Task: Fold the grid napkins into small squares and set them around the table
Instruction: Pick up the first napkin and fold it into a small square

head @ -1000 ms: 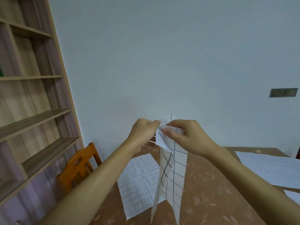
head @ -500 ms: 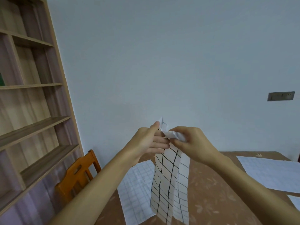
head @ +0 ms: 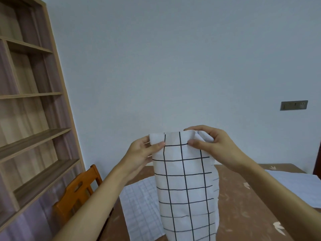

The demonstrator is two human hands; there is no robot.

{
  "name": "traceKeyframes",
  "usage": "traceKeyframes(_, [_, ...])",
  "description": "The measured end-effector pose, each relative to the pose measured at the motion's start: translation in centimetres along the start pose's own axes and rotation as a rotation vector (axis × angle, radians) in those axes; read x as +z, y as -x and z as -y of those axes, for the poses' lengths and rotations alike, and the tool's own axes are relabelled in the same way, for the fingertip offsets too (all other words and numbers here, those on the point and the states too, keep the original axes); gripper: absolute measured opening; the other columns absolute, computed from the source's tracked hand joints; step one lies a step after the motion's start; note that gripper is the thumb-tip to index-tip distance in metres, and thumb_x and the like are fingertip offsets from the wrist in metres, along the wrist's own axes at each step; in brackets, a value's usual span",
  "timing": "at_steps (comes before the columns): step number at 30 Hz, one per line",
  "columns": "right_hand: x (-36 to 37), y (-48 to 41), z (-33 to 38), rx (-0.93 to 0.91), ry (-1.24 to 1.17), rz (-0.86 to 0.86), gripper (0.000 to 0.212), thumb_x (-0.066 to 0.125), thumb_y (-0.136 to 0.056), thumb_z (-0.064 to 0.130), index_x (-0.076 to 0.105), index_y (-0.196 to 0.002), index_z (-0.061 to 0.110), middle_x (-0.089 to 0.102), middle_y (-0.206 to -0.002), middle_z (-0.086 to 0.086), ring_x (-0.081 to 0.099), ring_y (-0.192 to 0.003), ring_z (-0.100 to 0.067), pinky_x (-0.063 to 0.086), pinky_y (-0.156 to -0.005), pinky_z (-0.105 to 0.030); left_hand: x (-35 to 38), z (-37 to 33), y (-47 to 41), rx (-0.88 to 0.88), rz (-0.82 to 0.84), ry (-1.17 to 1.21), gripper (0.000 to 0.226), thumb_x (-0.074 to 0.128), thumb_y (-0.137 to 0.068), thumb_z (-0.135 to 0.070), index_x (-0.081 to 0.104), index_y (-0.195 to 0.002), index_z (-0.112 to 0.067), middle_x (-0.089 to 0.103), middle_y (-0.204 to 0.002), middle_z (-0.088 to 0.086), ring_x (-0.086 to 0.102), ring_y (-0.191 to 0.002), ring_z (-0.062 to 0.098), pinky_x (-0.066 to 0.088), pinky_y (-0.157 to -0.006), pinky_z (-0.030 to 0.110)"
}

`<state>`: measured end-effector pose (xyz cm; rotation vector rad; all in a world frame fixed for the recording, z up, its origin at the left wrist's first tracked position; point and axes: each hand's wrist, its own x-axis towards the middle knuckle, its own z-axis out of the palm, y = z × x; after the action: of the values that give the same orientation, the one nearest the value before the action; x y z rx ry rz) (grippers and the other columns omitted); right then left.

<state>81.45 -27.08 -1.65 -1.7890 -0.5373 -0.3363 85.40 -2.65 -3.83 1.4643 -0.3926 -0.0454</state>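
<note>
The left hand (head: 144, 152) was closed on the top left corner of a grid napkin (head: 185, 188), the thumb pressed on its front. The right hand (head: 211, 146) was pinched on the top right corner, where the cloth was bunched. The napkin was held up above the table (head: 243, 206), hanging down in a long strip with black lines facing the camera. Two more napkins were spread flat on the table: one (head: 140, 206) behind the hanging cloth, another (head: 295, 186) at the right edge. An orange chair (head: 78, 193) was seen beside wooden shelves (head: 33, 136).
</note>
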Motion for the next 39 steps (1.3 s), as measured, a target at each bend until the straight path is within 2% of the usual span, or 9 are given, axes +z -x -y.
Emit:
traceKeyframes(7, [-0.6, -0.2, -1.3, 0.101, -0.109, -0.022, 0.056, 0.084, -0.078, 0.014, 0.061, -0.127, 0.025, 0.077, -0.112, 0.000, 0.074, -0.102, -0.017, 0.058, -0.090, -0.035, 0.8, -1.0, -0.3, 0.110, -0.180, 0.018, 0.027, 0.075, -0.084, -0.013, 0.073, -0.111, -0.008, 0.077, -0.108, 0.008, 0.073, -0.103, 0.023, 0.058, -0.087, 0.034])
traceKeyframes(13, [-0.2, -0.5, -2.0, 0.054, -0.094, -0.165, 0.019, 0.067, -0.095, 0.024, 0.072, -0.095, 0.007, 0.073, -0.072, 0.008, 0.073, -0.075, -0.012, 0.059, -0.083, -0.035, 0.9, -1.2, 0.0, 0.182, -0.213, -0.041, 0.028, 0.078, -0.082, -0.014, 0.073, -0.110, -0.009, 0.078, -0.107, 0.006, 0.074, -0.103, 0.022, 0.057, -0.089, 0.036])
traceKeyframes(16, [-0.1, -0.6, -1.8, 0.007, -0.066, -0.183, 0.050, 0.067, -0.093, 0.042, 0.061, -0.081, -0.006, 0.046, -0.061, -0.001, 0.050, -0.067, -0.017, 0.046, -0.076, -0.040, 0.9, -1.2, 0.2, 0.210, -0.218, -0.059, 0.031, 0.080, -0.079, -0.016, 0.074, -0.108, -0.008, 0.078, -0.106, 0.006, 0.074, -0.102, 0.022, 0.058, -0.089, 0.035])
traceKeyframes(19, [0.0, -0.8, -1.8, -0.041, -0.041, -0.179, 0.072, 0.064, -0.086, 0.060, 0.059, -0.092, -0.012, 0.048, -0.070, -0.019, 0.048, -0.075, -0.021, 0.047, -0.075, -0.051, 0.7, -1.2, 0.3, 0.250, -0.229, -0.094, 0.026, 0.079, -0.081, -0.015, 0.074, -0.106, -0.010, 0.079, -0.104, 0.004, 0.074, -0.100, 0.019, 0.059, -0.086, 0.030])
traceKeyframes(24, [0.2, -0.5, -1.3, -0.035, -0.023, -0.196, 0.043, 0.054, -0.101, 0.040, 0.072, -0.093, 0.001, 0.069, -0.087, -0.020, 0.061, -0.082, -0.017, 0.052, -0.091, -0.058, 0.1, -1.0, 0.4, 0.296, -0.275, -0.163, 0.019, 0.075, -0.086, -0.021, 0.075, -0.097, -0.006, 0.078, -0.099, 0.011, 0.074, -0.098, 0.025, 0.059, -0.092, 0.043])
traceKeyframes(27, [0.2, -0.6, -1.7, -0.024, -0.025, -0.188, 0.042, 0.050, -0.104, 0.037, 0.071, -0.094, 0.002, 0.068, -0.090, -0.026, 0.061, -0.084, -0.020, 0.049, -0.095, -0.064, -0.1, -1.0, 0.7, 0.352, -0.281, -0.178, 0.060, 0.081, -0.075, -0.045, 0.065, -0.092, 0.010, 0.069, -0.090, 0.028, 0.063, -0.082, 0.027, 0.055, -0.087, 0.055])
traceKeyframes(29, [0.3, -0.8, -1.7, -0.021, -0.023, -0.166, 0.046, 0.047, -0.105, 0.036, 0.067, -0.096, -0.004, 0.063, -0.091, -0.033, 0.058, -0.084, -0.022, 0.047, -0.094, -0.067, -0.3, -1.0, 0.8, 0.395, -0.292, -0.209, 0.073, 0.083, -0.068, -0.055, 0.060, -0.087, 0.012, 0.060, -0.079, 0.019, 0.055, -0.076, 0.025, 0.053, -0.078, 0.050])
traceKeyframes(35, [0.8, -1.3, -1.5, -0.078, -0.029, -0.199, 0.036, 0.046, -0.106, 0.029, 0.071, -0.092, 0.007, 0.067, -0.083, -0.002, 0.061, -0.082, -0.016, 0.052, -0.093, -0.056, -0.7, -1.4, 1.0, 0.442, -0.295, -0.217, 0.050, 0.079, -0.074, -0.043, 0.069, -0.089, 0.004, 0.068, -0.082, 0.024, 0.060, -0.075, 0.022, 0.052, -0.074, 0.040])
traceKeyframes(39, [1.0, -1.9, -1.0, -0.140, -0.074, -0.260, 0.036, 0.047, -0.106, 0.030, 0.069, -0.089, 0.008, 0.063, -0.079, -0.001, 0.057, -0.079, -0.017, 0.050, -0.083, -0.046, -0.3, 0.2, 1.6, 0.266, -0.128, -0.207, 0.030, 0.074, -0.074, -0.031, 0.071, -0.102, -0.019, 0.079, -0.099, -0.007, 0.074, -0.096, 0.010, 0.059, -0.079, 0.024])
